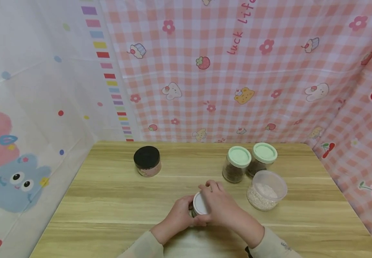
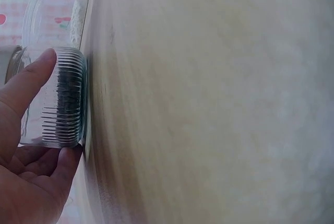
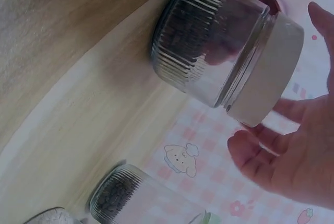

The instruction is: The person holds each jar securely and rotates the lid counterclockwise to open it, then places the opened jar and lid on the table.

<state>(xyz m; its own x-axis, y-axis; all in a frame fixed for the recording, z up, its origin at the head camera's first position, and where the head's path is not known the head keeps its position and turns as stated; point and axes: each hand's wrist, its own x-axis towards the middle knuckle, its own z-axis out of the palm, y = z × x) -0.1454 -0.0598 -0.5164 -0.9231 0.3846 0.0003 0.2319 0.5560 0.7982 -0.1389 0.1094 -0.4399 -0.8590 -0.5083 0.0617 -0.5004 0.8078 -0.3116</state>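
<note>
Near the front middle of the table, a ribbed glass jar [image 3: 182, 31] with dark pieces inside stands under both hands. Its white lid [image 1: 200, 203] is on top. My left hand [image 1: 180, 215] grips the glass body, thumb on one side and fingers on the other; the left wrist view shows this left hand [image 2: 31, 125] from close by. Over the lid is my right hand [image 1: 221, 208]. In the right wrist view the right hand [image 3: 297, 145] has its fingers loosely bent at the lid's edge, while its thumb stands apart from the lid.
Two glass jars with mint-green lids, one in front [image 1: 239, 157] and one behind [image 1: 264, 153], stand at the back right. Before them is a clear open tub [image 1: 271, 184] of pale flakes. A black-lidded jar [image 1: 147, 157] stands at the back left. Patterned cloth [image 1: 186, 71] hangs behind.
</note>
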